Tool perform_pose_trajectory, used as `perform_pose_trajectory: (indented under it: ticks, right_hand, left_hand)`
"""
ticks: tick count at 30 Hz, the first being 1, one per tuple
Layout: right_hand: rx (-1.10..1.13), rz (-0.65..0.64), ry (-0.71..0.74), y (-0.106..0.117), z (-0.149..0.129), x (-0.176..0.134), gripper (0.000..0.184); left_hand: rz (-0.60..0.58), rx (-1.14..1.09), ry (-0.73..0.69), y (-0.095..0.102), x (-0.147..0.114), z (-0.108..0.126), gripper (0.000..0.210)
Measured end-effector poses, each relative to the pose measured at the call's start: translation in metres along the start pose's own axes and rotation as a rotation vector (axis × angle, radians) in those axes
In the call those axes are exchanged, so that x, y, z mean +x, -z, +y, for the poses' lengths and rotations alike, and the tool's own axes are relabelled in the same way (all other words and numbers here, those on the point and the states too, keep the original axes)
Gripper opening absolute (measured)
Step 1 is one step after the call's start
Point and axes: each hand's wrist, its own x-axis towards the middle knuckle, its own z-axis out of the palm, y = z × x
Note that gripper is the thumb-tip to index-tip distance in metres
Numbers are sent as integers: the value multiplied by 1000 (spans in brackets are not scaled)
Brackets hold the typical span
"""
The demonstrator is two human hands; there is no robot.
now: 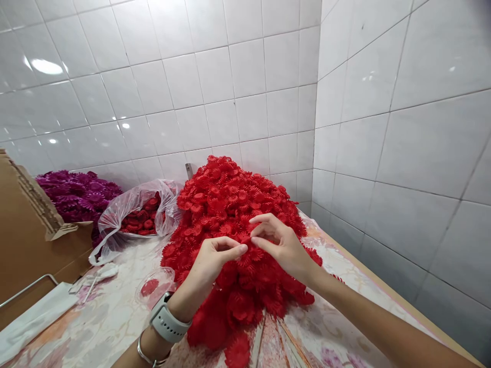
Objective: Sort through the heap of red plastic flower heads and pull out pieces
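A tall heap of red artificial flowers point(230, 199) with fringed petals is piled on the table, its loose blooms spilling toward me. In front of it, my left hand point(218, 258) has thumb and forefinger pressed together, a watch and a bracelet on that wrist. Facing it, my right hand point(278, 243) also has its fingertips drawn together, the forefinger arched above. Red shows between the two sets of fingertips, but it blends with the pile, so what they pinch cannot be made out. Thin pale sticks point(258, 337) poke out from under the blooms at the near side.
Left of the heap, a clear plastic bag point(111, 217) holds darker red flowers. Purple flowers point(82, 191) lie behind a cardboard box point(38, 240). A clear round container point(169, 278) sits beside my left wrist. Tiled walls point(245, 76) close off the back and right.
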Motion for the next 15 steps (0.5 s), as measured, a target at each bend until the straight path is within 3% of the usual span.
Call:
perform_pose_trajectory:
  ticks: [4, 7, 9, 10, 12, 13, 15]
  right_hand:
    - [-40, 395, -17, 16, 8, 9, 14]
    - [-75, 650, 45, 25, 11, 14, 18]
    - [-183, 590, 100, 24, 12, 14, 17]
    - [-264, 497, 114, 22, 14, 14, 18]
    - [-428, 310, 115, 18, 16, 13, 22]
    - [-488, 255, 115, 17, 17, 12, 24]
    - [-545, 268, 124, 16, 18, 12, 24]
  left_hand:
    - [110, 56, -81, 7, -3, 10, 21]
    - [442, 150, -378, 23, -1, 23, 19]
    - [637, 296, -600, 36, 6, 28, 18]
    - [622, 429, -659, 42, 11, 29, 18]
    - [354, 749, -611, 54, 21, 26, 16]
    - [280, 857, -537, 61, 24, 24, 16]
    - [282, 954, -459, 75, 25, 20, 20]
